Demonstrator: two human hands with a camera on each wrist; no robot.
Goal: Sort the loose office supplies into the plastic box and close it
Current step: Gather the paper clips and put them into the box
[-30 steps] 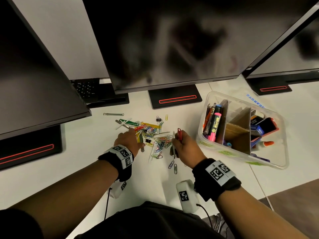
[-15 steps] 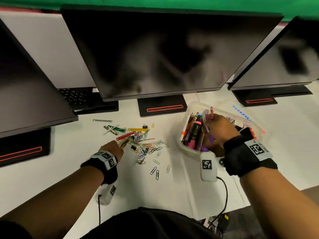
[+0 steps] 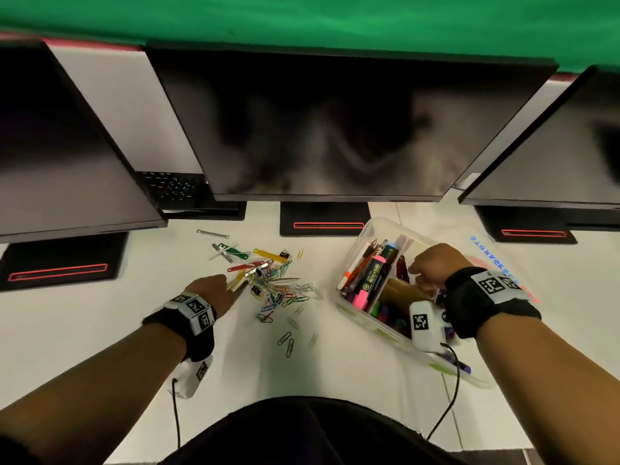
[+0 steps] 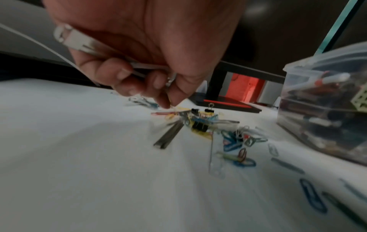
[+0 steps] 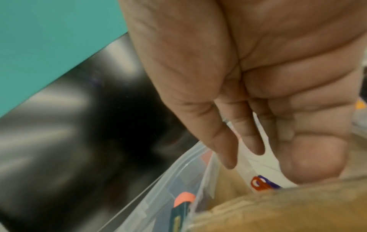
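Observation:
A pile of coloured paper clips, binder clips and fastener strips (image 3: pixel 278 286) (image 4: pixel 234 141) lies on the white desk. My left hand (image 3: pixel 214 290) (image 4: pixel 166 100) is at the pile's left edge, fingers curled round silver metal fastener strips (image 4: pixel 79 42), fingertips pinching down at a yellow strip. The clear plastic box (image 3: pixel 379 223) (image 4: pixel 317 94) (image 5: pixel 158 188) stands open to the right, holding pens and a pink highlighter (image 3: pixel 369 280). My right hand (image 3: pixel 432 266) (image 5: pixel 248 149) is over its middle compartment, pinching plastic strips (image 5: pixel 258 164) with red and purple ends beside a cardboard divider (image 3: pixel 399 290). No lid shows.
Three dark monitors (image 3: pixel 335 129) on black stands (image 3: pixel 323 219) line the back of the desk, with a keyboard (image 3: pixel 171 186) behind the left one. Loose paper clips (image 3: pixel 287 340) lie toward the front edge. Wrist camera cables (image 3: pixel 449 391) hang near the box.
My right hand left the pile with strips, crossed to the box and now sits lower over its middle compartment. My left hand stayed at the pile's left edge.

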